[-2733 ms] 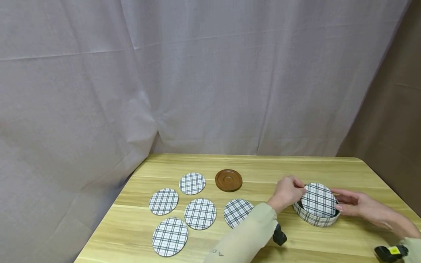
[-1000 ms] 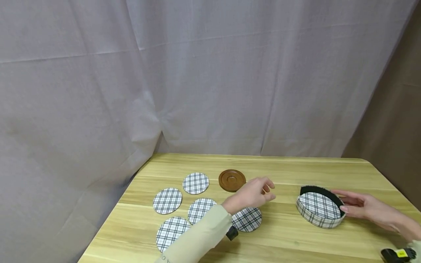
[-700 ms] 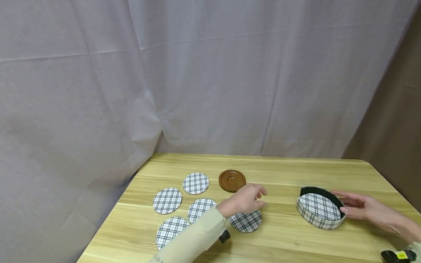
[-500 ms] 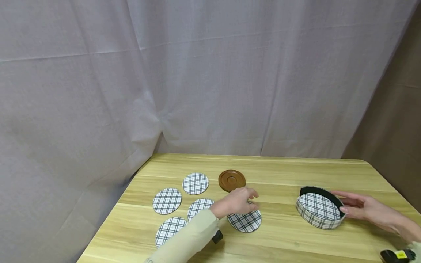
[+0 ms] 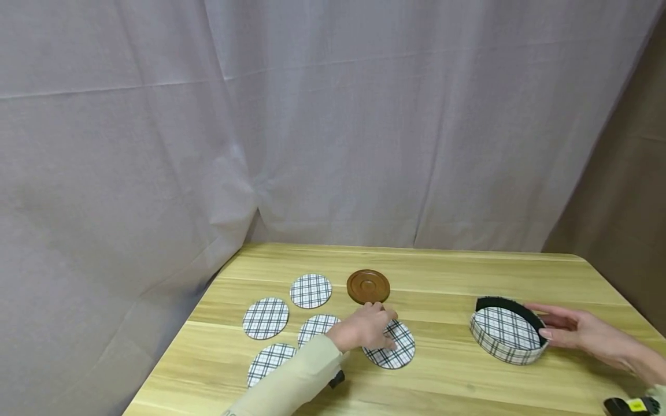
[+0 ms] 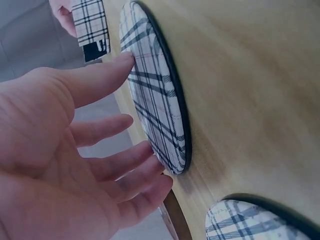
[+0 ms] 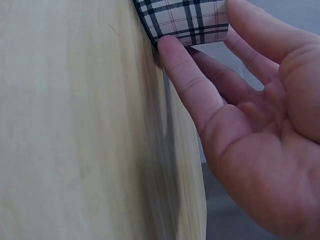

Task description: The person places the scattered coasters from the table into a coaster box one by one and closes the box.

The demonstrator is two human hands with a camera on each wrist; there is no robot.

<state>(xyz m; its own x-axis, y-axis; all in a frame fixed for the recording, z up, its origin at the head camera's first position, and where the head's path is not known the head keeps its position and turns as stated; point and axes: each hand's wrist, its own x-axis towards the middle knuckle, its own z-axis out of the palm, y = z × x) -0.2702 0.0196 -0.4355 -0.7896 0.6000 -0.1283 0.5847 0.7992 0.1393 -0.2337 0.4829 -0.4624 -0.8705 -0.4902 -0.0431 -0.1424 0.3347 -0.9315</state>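
At lower middle, the left hand [image 5: 366,327] has its fingers apart at a coaster [image 5: 398,353]. At lower right, the right hand [image 5: 584,333] holds a checked box [image 5: 491,345] with its fingers.

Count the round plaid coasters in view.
6: back coaster, leftmost coaster, middle coaster and front coaster, grouped at left; fifth coaster partly under the left hand; sixth coaster inside the holder, where others may hide underneath.
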